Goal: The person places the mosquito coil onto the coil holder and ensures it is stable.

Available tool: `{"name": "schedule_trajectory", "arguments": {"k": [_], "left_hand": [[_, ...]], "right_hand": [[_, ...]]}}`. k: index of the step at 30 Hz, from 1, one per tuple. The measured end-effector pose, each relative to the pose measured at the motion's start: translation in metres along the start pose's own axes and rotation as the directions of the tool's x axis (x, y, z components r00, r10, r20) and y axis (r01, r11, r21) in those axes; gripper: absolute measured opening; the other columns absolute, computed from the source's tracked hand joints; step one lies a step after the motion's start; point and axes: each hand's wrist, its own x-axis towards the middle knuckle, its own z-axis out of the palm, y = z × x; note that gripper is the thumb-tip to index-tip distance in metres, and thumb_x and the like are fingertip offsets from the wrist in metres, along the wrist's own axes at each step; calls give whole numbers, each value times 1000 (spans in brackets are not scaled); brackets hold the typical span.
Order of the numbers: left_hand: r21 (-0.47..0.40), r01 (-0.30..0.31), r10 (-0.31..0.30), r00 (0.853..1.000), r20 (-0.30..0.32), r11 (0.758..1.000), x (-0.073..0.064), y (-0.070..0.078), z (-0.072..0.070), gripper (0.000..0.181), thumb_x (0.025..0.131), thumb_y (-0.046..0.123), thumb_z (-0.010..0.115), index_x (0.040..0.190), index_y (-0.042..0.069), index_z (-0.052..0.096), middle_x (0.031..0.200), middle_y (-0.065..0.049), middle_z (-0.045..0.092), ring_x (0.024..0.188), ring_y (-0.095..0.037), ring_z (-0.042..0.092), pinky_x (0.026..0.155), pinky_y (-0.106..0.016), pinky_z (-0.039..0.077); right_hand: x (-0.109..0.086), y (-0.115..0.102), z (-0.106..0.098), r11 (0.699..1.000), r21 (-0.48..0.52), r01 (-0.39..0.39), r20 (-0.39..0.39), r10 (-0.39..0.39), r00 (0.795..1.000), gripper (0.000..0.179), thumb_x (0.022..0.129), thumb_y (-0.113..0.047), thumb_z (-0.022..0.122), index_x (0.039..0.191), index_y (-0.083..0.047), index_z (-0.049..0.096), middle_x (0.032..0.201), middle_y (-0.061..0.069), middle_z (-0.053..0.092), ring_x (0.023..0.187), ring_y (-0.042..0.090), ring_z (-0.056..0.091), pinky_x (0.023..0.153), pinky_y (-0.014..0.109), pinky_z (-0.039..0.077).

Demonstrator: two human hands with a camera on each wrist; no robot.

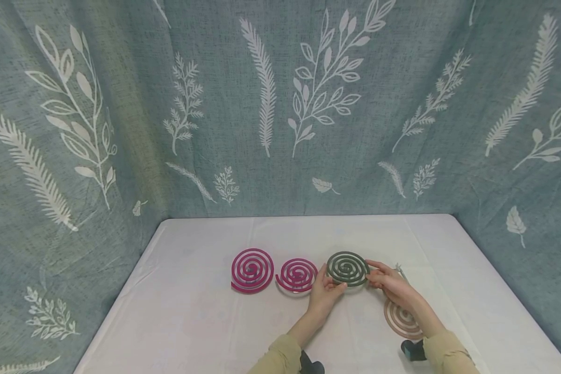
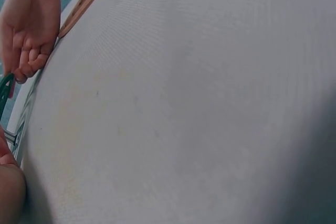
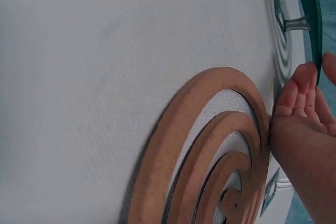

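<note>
A dark green mosquito coil (image 1: 348,253) is held roughly level by both hands, one at each side. My left hand (image 1: 323,298) grips its left edge, thumb at the near rim. At the right edge, the fingers and thumb of my right hand (image 1: 397,286) pinch the rim. In the right wrist view a small metal stand (image 3: 297,24) shows beneath the green coil (image 3: 313,19); whether the coil touches the table cannot be told. A brown mosquito coil (image 1: 392,318) lies flat on the table under my right wrist, partly hidden by it.
Left of my hands are two magenta mosquito coils, a larger one (image 1: 236,271) and a smaller one (image 1: 285,283). Another metal stand (image 1: 400,270) lies just beyond my right hand. Patterned curtains (image 1: 280,182) enclose the back and sides of the white table (image 1: 182,311).
</note>
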Motion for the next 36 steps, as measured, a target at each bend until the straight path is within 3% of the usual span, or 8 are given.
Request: {"name": "schedule_trajectory", "arguments": {"k": [15, 22, 29, 36], "left_hand": [[44, -9, 10, 999, -40, 999, 1, -4, 2, 81, 78, 3, 73, 144, -7, 28, 89, -8, 59, 73, -5, 49, 65, -12, 45], [67, -30, 33, 998, -51, 997, 0, -5, 4, 81, 76, 1, 73, 143, -8, 28, 86, -11, 59, 69, -3, 47, 63, -11, 44], [109, -36, 41, 998, -40, 993, 0, -3, 4, 83, 76, 2, 74, 144, -8, 27, 86, -11, 59, 67, -2, 47, 61, -12, 44], [153, -42, 49, 998, -41, 987, 0, -2, 3, 84, 75, 3, 75, 143, -9, 27, 83, -10, 59, 66, -3, 47, 61, -13, 44]], "right_hand": [[-1, 0, 3, 999, -21, -26, -47, 25, 999, 63, 92, -9, 54, 146, 4, 23, 84, -2, 46, 71, 7, 46, 67, 18, 42], [-1, 2, 3, 999, -38, -34, -72, 31, 997, 64, 91, -14, 56, 146, 1, 26, 87, -1, 50, 77, 9, 51, 74, 21, 44], [-4, 4, 2, 999, -43, 29, -40, -30, 999, 69, 88, -22, 60, 143, 5, 27, 89, 0, 53, 81, 9, 54, 76, 21, 44], [0, 3, 6, 997, -65, -39, -122, 30, 992, 63, 91, -16, 56, 144, 3, 29, 89, 0, 54, 81, 10, 53, 77, 22, 44]]}}
